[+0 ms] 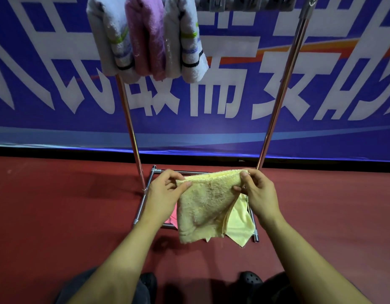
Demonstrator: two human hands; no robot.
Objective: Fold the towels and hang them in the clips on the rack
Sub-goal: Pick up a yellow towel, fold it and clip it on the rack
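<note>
Head view: yellow towel (206,205) hangs folded between both hands, low over the base of the rack (283,88), with its top edge running left to right and its length dropping toward the floor (58,205). Left hand (165,189) pinches the upper left corner, right hand (258,190) pinches the upper right corner, both closed on the cloth. Clips (244,3) sit well above and slightly right of the towel, so I judge the coming lift goes straight up, with the right hand the nearer one to the free clips. Three folded towels already hang at the upper left: a grey towel (108,38), a pink towel (145,38) and a second grey towel (185,40). Clips are cut off by the top edge and blurred, so their jaws cannot be made out. A thinner yellow cloth (241,222) and something pink lie behind the towel, mostly hidden
</note>
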